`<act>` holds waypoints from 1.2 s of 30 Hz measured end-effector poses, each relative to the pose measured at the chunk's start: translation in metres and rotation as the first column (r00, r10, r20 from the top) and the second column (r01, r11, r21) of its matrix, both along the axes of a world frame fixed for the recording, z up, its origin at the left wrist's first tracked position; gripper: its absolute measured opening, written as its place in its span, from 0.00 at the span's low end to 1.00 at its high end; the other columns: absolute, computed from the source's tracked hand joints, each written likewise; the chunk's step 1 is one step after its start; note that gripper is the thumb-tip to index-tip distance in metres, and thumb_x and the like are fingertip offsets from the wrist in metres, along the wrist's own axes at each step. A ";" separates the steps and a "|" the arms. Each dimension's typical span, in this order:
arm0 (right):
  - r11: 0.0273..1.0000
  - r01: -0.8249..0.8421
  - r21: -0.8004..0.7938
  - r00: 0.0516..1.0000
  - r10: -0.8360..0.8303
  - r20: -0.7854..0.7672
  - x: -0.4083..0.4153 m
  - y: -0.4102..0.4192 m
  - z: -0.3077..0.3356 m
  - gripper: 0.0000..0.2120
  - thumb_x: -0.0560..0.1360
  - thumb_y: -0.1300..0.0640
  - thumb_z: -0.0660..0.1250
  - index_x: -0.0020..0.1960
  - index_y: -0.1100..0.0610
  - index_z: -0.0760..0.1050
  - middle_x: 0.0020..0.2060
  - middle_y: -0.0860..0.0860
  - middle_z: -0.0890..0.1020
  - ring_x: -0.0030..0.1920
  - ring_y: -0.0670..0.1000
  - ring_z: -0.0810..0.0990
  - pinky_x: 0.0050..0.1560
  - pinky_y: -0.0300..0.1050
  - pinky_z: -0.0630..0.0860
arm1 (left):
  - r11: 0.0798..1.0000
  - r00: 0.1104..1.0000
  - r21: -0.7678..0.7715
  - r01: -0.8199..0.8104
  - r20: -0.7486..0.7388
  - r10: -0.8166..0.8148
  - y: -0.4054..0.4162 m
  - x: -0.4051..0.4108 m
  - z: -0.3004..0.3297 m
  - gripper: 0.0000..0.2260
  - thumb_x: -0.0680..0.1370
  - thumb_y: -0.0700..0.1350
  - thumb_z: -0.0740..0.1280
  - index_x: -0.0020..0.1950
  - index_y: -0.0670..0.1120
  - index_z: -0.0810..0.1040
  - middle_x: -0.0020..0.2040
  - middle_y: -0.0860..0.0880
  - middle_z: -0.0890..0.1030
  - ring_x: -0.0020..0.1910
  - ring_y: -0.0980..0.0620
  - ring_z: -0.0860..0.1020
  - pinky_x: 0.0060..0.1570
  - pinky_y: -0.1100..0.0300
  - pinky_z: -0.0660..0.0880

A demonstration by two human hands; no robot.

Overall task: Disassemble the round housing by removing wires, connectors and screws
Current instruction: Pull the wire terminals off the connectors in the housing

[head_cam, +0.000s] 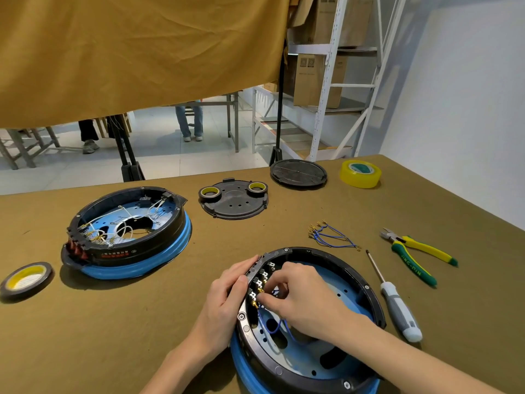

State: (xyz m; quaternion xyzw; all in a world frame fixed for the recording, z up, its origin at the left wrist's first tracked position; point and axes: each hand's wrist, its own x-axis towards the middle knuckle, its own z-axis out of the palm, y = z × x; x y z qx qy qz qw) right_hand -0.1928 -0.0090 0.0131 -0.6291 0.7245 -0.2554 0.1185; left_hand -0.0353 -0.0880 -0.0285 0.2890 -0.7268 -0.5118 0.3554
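While the left hand (227, 291) presses the round housing (352, 282) rim, the right hand (301, 294) pinches a connector (257, 304); the blue wire (279, 325) looks limp, so pull at the terminal.

Pliers (417, 255) handle reads, seemingly, "JING-DIN".

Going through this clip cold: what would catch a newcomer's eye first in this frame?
First, the two hands at the near round housing: the left hand braces its rim while the right hand pinches a connector at the switch block inside. Next, the second housing at the left, full of white wires. To the right lie pulled blue wires, a screwdriver and green-yellow pliers.
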 end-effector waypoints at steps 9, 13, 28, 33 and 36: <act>0.999 0.025 0.048 0.999 -0.027 0.027 0.000 -0.001 -0.002 0.11 0.76 0.45 0.68 0.39 0.50 0.79 0.28 0.44 0.75 0.34 0.47 0.73 0.34 0.35 0.60 | 1.000 1.000 0.014 0.003 -0.013 -0.003 -0.001 0.001 0.000 0.24 0.79 0.59 0.58 0.72 0.53 0.76 0.68 0.58 0.80 0.71 0.54 0.75 0.73 0.43 0.69; 0.998 0.045 -0.039 0.999 -0.044 0.017 0.003 0.001 0.002 0.08 0.74 0.46 0.71 0.41 0.50 0.82 0.27 0.42 0.74 0.35 0.46 0.75 0.36 0.33 0.61 | 1.000 1.000 0.016 0.003 -0.014 -0.003 -0.001 0.001 -0.002 0.24 0.79 0.60 0.58 0.73 0.53 0.76 0.68 0.59 0.80 0.71 0.55 0.75 0.73 0.43 0.69; 0.985 -0.171 0.015 0.967 0.171 -0.191 0.017 0.001 0.007 0.13 0.78 0.47 0.64 0.39 0.52 0.76 0.32 0.46 0.76 0.39 0.52 0.74 0.53 0.47 0.67 | 1.000 1.000 0.007 -0.005 -0.011 0.005 -0.003 0.001 -0.002 0.26 0.79 0.60 0.59 0.74 0.51 0.75 0.70 0.58 0.79 0.73 0.56 0.73 0.75 0.43 0.67; 0.980 -0.197 0.012 0.959 0.195 -0.204 0.016 0.002 0.003 0.14 0.79 0.48 0.61 0.38 0.54 0.74 0.35 0.49 0.79 0.40 0.53 0.73 0.53 0.49 0.68 | 1.000 1.000 0.004 -0.002 -0.013 0.002 -0.004 0.001 -0.003 0.26 0.79 0.60 0.59 0.74 0.51 0.75 0.71 0.57 0.78 0.73 0.57 0.73 0.76 0.44 0.66; 0.979 -0.205 0.001 0.952 0.200 -0.230 0.016 0.001 0.003 0.14 0.79 0.48 0.61 0.37 0.54 0.73 0.34 0.48 0.77 0.39 0.53 0.72 0.53 0.49 0.67 | 1.000 1.000 0.007 0.004 -0.019 -0.004 -0.004 0.001 -0.003 0.26 0.78 0.60 0.59 0.73 0.51 0.75 0.70 0.57 0.79 0.73 0.57 0.73 0.75 0.45 0.67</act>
